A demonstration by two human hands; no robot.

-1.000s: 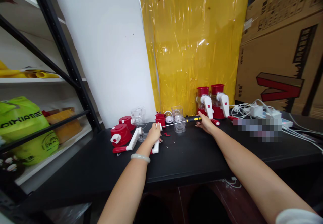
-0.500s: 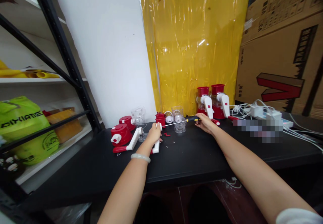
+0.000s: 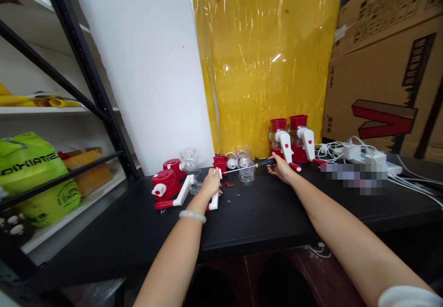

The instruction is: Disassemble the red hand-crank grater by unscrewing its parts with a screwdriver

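Observation:
My left hand (image 3: 211,183) is closed around a small white plastic part (image 3: 220,173), mostly hidden by the fingers. The tip of a long screwdriver (image 3: 265,163) meets this part from the right. Its black-and-yellow handle is held in my right hand (image 3: 281,168), fingers wrapped round it. Just below my left hand lies a white crank handle with a red grip (image 3: 215,201); whether it joins the held part I cannot tell. A small red crank-shaped piece (image 3: 227,184) and a few screws (image 3: 238,195) lie on the black table between my hands.
Two red bases (image 3: 166,184) and another white crank (image 3: 185,190) stand left. Clear plastic housings (image 3: 245,171) and a red part (image 3: 219,161) sit behind my hands. Two assembled red-and-white hand-crank grinders (image 3: 300,138) stand back right, near white cables (image 3: 332,152) and a large carton (image 3: 374,81).
My right hand's fingers have shifted slightly on the screwdriver handle. My left hand and the white part stay in place.

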